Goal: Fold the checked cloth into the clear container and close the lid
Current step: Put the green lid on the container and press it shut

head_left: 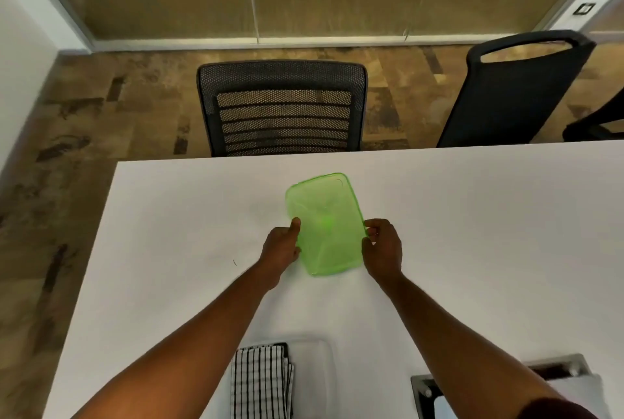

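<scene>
While the folded checked cloth point(261, 381) sits in the clear container point(315, 371) at the near edge of the white table point(472, 216), both hands reach farther out: the left hand point(280, 251) and right hand point(383, 249) pinch the green lid point(326, 222) (translucent, tilted) by its opposite long edges.

White table point(472, 233) bears green lid point(324, 216), clear container point(317, 371).
</scene>
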